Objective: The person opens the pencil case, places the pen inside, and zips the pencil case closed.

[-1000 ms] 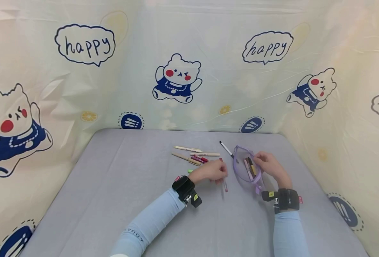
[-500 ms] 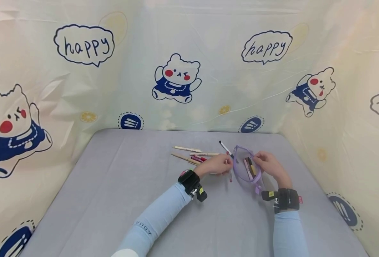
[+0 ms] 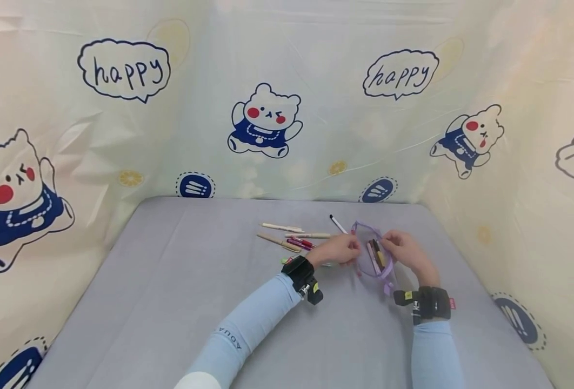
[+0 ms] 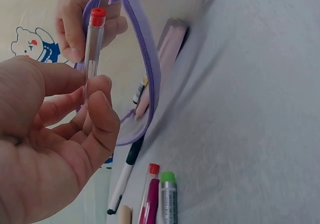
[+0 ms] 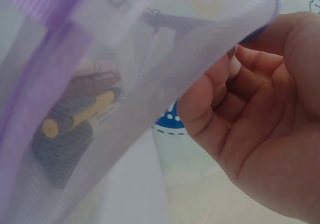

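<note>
Between the thumb and fingers of my left hand (image 3: 335, 249) is a clear pen (image 4: 93, 46) with a red end, held upright in the left wrist view. It stands at the mouth of a see-through pencil pouch (image 4: 150, 66) with purple zip edging. My right hand (image 3: 408, 255) pinches the pouch's far rim, and the mouth gapes. Through the mesh in the right wrist view, a yellow-and-black pen (image 5: 95, 106) lies inside. Pink pens (image 4: 172, 48) also show within the pouch. The right fingertips are partly hidden behind the mesh.
Left of the pouch lie several loose pens: a cream pen (image 3: 282, 227), a tan pen (image 3: 278, 241), red pens (image 3: 300, 242) and a green-capped pen (image 4: 169, 194). A white pen with black ends (image 4: 125, 176) lies by the pouch. Printed cloth (image 3: 267, 43) hangs behind the table.
My left hand has moved to the right with the clear pen, from the table beside the pouch to the pouch's mouth. The right hand keeps its hold on the rim.
</note>
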A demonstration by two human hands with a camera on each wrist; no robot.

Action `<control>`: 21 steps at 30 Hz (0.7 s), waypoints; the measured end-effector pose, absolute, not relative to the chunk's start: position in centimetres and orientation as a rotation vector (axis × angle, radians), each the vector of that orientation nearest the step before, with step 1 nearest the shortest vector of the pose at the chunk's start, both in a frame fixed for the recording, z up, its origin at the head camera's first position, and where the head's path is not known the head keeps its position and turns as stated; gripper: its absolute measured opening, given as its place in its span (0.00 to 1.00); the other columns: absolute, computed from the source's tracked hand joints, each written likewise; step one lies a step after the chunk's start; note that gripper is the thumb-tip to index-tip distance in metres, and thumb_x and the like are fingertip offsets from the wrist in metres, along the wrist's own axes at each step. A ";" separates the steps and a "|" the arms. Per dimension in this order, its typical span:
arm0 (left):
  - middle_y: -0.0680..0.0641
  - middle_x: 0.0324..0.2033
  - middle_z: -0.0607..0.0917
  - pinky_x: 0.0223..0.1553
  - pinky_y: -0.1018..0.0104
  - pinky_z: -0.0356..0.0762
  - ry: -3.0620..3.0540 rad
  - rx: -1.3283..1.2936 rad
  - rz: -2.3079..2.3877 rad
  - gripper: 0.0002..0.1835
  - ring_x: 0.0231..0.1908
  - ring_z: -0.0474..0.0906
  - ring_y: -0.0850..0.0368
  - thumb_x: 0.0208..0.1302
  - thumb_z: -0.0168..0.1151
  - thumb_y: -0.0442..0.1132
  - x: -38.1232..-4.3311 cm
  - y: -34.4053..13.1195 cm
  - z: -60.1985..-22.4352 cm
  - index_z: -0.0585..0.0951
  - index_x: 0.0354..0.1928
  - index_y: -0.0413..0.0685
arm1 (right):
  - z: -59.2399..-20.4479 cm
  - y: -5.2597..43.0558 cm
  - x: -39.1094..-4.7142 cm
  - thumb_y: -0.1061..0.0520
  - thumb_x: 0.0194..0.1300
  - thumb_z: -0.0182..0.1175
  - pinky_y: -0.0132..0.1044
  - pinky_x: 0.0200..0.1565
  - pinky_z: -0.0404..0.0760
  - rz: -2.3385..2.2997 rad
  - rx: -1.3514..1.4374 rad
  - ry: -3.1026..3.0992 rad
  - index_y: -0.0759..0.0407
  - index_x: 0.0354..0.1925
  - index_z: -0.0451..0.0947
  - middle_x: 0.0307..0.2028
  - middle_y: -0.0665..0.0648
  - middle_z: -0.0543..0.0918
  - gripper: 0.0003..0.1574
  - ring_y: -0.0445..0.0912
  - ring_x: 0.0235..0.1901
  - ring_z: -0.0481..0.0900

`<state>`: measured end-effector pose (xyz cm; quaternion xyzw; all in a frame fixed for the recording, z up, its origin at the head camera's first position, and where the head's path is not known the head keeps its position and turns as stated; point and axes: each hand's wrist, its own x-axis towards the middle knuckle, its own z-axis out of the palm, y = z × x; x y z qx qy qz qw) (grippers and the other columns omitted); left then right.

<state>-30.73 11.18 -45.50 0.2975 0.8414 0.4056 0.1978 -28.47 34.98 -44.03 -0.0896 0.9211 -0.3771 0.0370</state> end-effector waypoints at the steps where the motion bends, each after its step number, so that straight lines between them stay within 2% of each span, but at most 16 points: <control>1: 0.52 0.26 0.80 0.27 0.70 0.73 2.354 0.828 1.141 0.07 0.24 0.75 0.60 0.72 0.54 0.43 -30.7 11.4 -45.6 0.79 0.43 0.51 | -44.1 35.0 -28.5 0.56 0.74 0.53 0.36 0.28 0.77 -1.169 -0.274 2.826 0.70 0.47 0.76 0.29 0.60 0.80 0.16 0.44 0.24 0.76; 15: 0.52 0.26 0.81 0.28 0.69 0.75 2.336 0.723 1.254 0.06 0.25 0.77 0.60 0.72 0.55 0.43 -31.4 13.0 -46.5 0.78 0.42 0.50 | -44.0 34.8 -28.2 0.56 0.74 0.52 0.36 0.27 0.77 -1.159 -0.291 2.839 0.69 0.46 0.76 0.30 0.64 0.81 0.15 0.44 0.23 0.75; 21: 0.52 0.28 0.80 0.27 0.70 0.75 2.332 0.702 1.299 0.07 0.25 0.76 0.60 0.71 0.55 0.40 -31.6 14.0 -46.7 0.78 0.44 0.45 | -43.4 34.6 -27.9 0.58 0.74 0.52 0.37 0.26 0.77 -1.209 -0.336 2.824 0.71 0.45 0.76 0.30 0.68 0.80 0.15 0.42 0.21 0.75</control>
